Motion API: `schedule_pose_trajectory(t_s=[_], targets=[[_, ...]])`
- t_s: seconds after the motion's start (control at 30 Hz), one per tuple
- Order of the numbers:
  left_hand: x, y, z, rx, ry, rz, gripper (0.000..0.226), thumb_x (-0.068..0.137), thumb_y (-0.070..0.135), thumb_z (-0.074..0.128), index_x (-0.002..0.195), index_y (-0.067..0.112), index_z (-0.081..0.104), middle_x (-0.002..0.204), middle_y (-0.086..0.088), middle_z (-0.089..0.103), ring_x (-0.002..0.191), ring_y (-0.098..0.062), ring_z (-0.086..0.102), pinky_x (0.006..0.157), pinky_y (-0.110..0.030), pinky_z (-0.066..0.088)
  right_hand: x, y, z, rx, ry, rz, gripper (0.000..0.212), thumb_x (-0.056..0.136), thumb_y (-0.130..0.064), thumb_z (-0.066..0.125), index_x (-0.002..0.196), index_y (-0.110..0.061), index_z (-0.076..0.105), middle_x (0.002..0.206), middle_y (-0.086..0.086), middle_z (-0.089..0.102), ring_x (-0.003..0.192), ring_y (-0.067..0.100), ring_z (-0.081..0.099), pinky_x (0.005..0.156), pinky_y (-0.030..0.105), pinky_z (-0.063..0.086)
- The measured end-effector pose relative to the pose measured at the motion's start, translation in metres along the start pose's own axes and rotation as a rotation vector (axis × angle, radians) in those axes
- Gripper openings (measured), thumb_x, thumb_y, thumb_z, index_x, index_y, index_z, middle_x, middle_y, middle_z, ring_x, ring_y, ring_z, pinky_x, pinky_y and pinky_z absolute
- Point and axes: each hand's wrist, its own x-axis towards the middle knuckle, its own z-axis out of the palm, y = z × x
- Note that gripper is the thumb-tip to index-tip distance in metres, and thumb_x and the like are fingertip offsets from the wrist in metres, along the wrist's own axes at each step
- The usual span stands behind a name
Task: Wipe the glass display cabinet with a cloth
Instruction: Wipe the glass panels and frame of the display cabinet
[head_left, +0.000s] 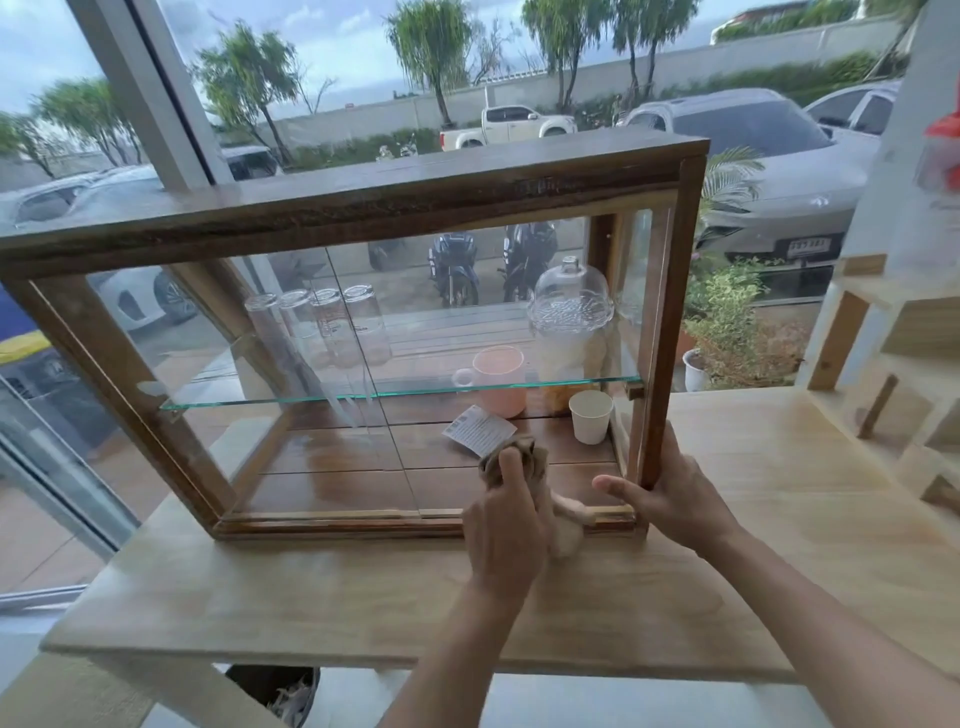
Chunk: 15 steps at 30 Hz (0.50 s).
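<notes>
on the pale wooden counter (363, 597), against the window, stands the glass display cabinet (363, 218), a wide wooden-framed box whose long axis runs left to right across the view. its front glass stretches away to the left of both hands, so most of the pane lies leftward and upward from where the wiping is now, at the lower right corner. inside, on the glass shelf (311, 397), sit upturned glasses (317, 327), a domed clear container (570, 306) and a pink mug (496, 379); a paper cup (590, 415) stands on the floor below.

the right hand (670, 493) is wrapped partly closed around the cabinet's right front post, steadying the frame. the left hand (506, 535), the nearer one to the pane, is curled tight around a bunched tan cloth (519, 457) pressed to the glass just above the bottom rail. by my reading, the next stroke should carry the cloth leftward along the long axis.
</notes>
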Motion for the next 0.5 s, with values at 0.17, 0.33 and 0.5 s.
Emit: schedule_pose_trajectory(t_s=[0.17, 0.33, 0.5], targets=[[0.035, -0.054, -0.037, -0.015, 0.403, -0.195, 0.029, 0.085, 0.02, 0.056, 0.109, 0.018, 0.041, 0.063, -0.017, 0.065, 0.052, -0.042, 0.062, 0.045, -0.035, 0.043, 0.002, 0.004, 0.001, 0.007, -0.006, -0.002, 0.065, 0.066, -0.054, 0.08, 0.108, -0.028, 0.038, 0.06, 0.001, 0.06, 0.06, 0.01, 0.06, 0.052, 0.021, 0.046], [-0.006, 0.008, -0.002, -0.1, 0.061, 0.068, 0.019, 0.091, 0.037, 0.042, 0.105, 0.024, 0.043, 0.068, -0.005, 0.067, 0.05, -0.034, 0.063, 0.038, -0.027, 0.034, 0.002, 0.003, 0.0, 0.016, 0.0, 0.004, 0.065, 0.066, -0.049, 0.083, 0.108, -0.024, 0.04, 0.057, -0.003, 0.059, 0.058, 0.007, 0.06, 0.052, 0.015, 0.044], [0.066, -0.03, -0.041, 0.033, 0.435, -0.039, 0.035, 0.079, 0.034, 0.047, 0.111, 0.019, 0.047, 0.059, -0.01, 0.064, 0.048, -0.037, 0.061, 0.041, -0.029, 0.04, 0.002, 0.004, -0.001, 0.025, -0.03, 0.002, 0.066, 0.068, -0.05, 0.082, 0.112, -0.027, 0.039, 0.06, 0.001, 0.06, 0.058, 0.011, 0.06, 0.053, 0.023, 0.048]])
